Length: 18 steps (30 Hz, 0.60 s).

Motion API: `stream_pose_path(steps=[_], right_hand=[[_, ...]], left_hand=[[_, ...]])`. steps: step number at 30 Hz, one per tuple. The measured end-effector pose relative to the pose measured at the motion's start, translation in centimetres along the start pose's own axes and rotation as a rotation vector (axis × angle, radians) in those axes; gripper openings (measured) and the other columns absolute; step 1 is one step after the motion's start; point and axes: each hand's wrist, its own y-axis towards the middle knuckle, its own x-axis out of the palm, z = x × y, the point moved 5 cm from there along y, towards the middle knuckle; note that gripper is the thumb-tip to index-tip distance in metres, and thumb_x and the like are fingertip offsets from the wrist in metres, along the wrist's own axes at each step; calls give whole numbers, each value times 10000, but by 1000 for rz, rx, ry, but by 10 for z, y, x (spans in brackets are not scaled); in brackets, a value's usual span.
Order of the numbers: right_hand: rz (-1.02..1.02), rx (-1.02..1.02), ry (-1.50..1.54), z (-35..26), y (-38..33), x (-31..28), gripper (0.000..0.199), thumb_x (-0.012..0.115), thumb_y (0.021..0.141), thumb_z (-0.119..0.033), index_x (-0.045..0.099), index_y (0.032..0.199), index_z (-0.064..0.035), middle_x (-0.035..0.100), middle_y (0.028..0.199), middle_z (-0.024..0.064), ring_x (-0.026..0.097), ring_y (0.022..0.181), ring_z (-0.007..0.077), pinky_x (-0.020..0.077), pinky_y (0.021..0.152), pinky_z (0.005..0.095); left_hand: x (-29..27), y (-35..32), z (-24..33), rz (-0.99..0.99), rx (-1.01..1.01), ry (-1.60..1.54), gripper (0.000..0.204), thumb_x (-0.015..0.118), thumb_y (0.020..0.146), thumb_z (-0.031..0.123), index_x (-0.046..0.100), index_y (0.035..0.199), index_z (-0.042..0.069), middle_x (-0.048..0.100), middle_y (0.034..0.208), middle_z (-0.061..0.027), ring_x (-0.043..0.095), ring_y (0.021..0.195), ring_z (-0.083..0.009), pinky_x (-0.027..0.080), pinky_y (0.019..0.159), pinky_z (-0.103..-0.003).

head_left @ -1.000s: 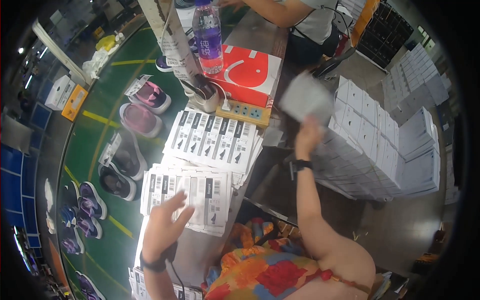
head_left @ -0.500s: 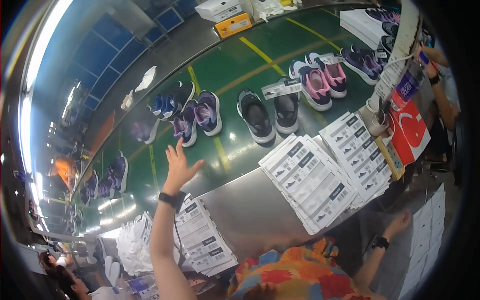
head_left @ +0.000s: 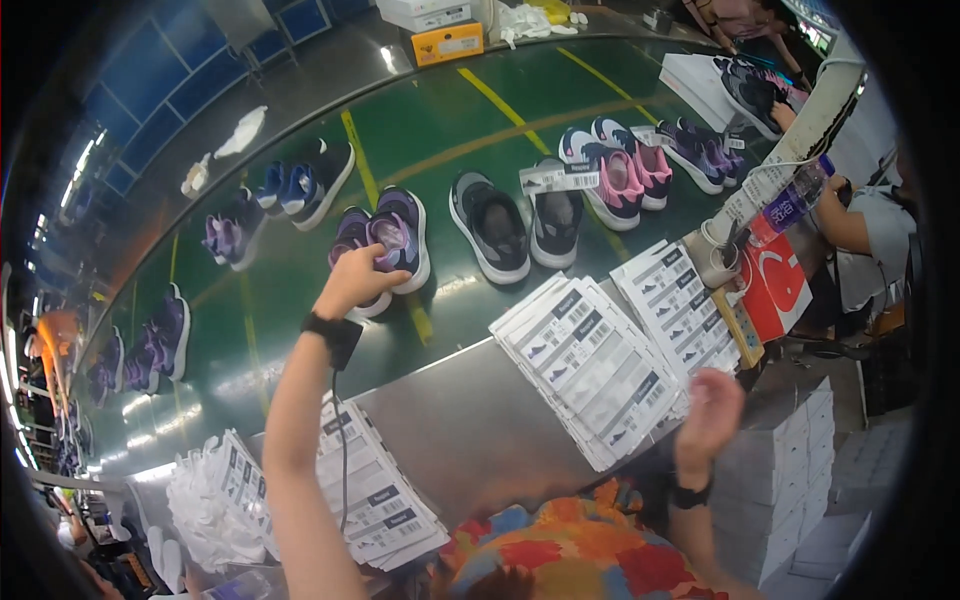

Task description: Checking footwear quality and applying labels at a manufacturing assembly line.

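My left hand is over the heel end of a dark purple sneaker, its thumb spread toward the matching sneaker on the right. The hand looks open, and its fingers partly cover the nearer shoe's opening. Smeared by motion, my right hand is raised beside the stack of label sheets; its fingers are too blurred to read. Right of the purple pair stand black-grey sneakers, a white tag lying across the other shoe of that pair.
The green belt also carries pink-and-navy sneakers and several purple pairs. White tissue and more label sheets lie on the metal ledge. A bottle and red box are at right, with another person's arm beyond.
My left hand has moved up onto the purple sneakers. My right hand has swung up and left toward the label sheets. Farther shoes have shifted left in view.
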Motion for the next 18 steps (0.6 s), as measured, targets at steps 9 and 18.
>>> stream_pose_path(steps=[9,18], right_hand=[[-900,-79,88,-96,-59,147,643,739,805,-182,457,1351,7,395,1443,246,451,1216,378,336,1060,470],[-874,-806,46,-105,-48,169,268,723,747,-115,669,997,-36,665,1006,116,647,923,300,526,904,429]], left_hand=[[44,-259,142,-258,175,-232,366,778,765,228,647,1072,77,558,841,-198,596,734,-375,498,632,-424],[40,-260,106,369,413,-91,402,827,617,65,654,973,-10,666,833,-134,648,705,-298,517,592,-363]])
